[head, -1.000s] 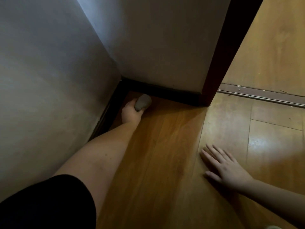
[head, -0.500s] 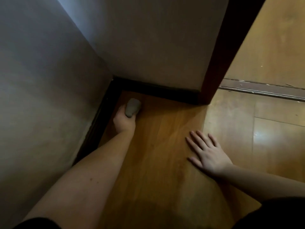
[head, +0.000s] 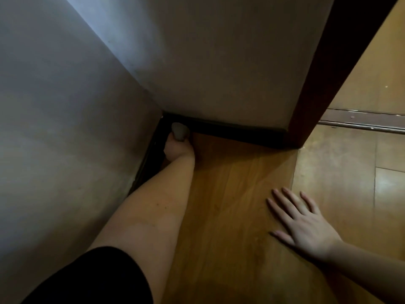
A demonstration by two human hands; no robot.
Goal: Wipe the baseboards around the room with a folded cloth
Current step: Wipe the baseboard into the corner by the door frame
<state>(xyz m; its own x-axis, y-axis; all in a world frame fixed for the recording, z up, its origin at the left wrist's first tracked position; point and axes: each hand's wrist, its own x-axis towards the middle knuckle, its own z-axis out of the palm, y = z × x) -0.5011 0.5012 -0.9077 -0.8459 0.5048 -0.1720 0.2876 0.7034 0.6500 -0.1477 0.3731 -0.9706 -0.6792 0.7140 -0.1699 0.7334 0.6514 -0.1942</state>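
The left hand [head: 178,149] reaches toward 11 o'clock into the corner where two walls meet, its fingers curled round a small grey folded cloth [head: 180,132]. The cloth sticks out past the fingers and sits right in the corner, against the dark baseboard [head: 236,131] that runs along the foot of the far wall; whether it also touches the baseboard strip along the left wall [head: 151,157] cannot be told in the shadow there. The left forearm stretches from the lower centre up to the corner, close beside the left wall [head: 65,128], with a black sleeve [head: 98,279] at 7 o'clock.

The right hand [head: 303,224] lies at 4 o'clock, flat on the wooden floor [head: 232,194], palm down, fingers straight and spread wide, holding nothing. It is well apart from the left hand and the cloth.

The far wall [head: 219,62] is pale and ends at 2 o'clock in a dark reddish-brown door frame [head: 315,91], where the baseboard stops. Past the frame, at 3 o'clock, a metal threshold strip [head: 361,120] crosses the floor, with more wooden boards beyond it. The floor near the right hand shows a pale glare at the far right.
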